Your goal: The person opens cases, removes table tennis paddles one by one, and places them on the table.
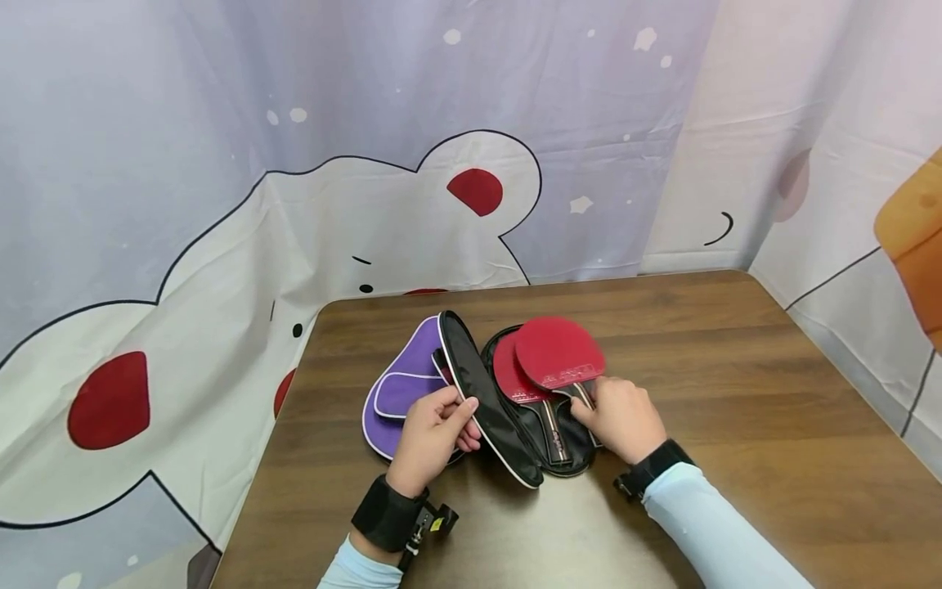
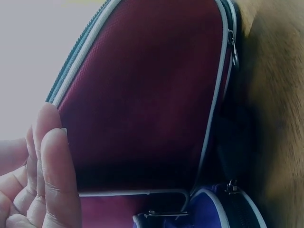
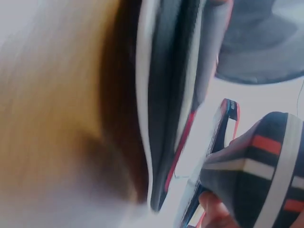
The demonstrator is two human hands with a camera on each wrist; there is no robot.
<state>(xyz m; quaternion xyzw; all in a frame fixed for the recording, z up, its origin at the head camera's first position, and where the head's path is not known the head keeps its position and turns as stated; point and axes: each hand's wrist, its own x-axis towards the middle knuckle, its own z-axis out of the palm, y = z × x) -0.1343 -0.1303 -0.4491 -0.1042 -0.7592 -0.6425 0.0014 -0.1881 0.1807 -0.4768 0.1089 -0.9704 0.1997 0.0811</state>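
Observation:
My left hand [image 1: 434, 438] pinches the white-piped edge of the raised flap [image 1: 495, 409] of a table tennis bat case. Black lining faces the head camera, while the left wrist view shows the dark red outside [image 2: 142, 95] with its zip. In my right hand [image 1: 625, 419] is the handle of a red table tennis bat [image 1: 561, 352], which overlaps a second red bat [image 1: 511, 368] lying in the case's other half [image 1: 581, 460]. The right wrist view shows the held bat's striped black handle [image 3: 266, 171] close up, with fingertips beside it.
A purple bat case [image 1: 405, 348] with white piping and a front pocket lies left of the flap, partly covered by it. Everything rests on a brown wooden table [image 1: 736, 409]. A printed cloth [image 1: 390, 213] hangs behind the table's far edge.

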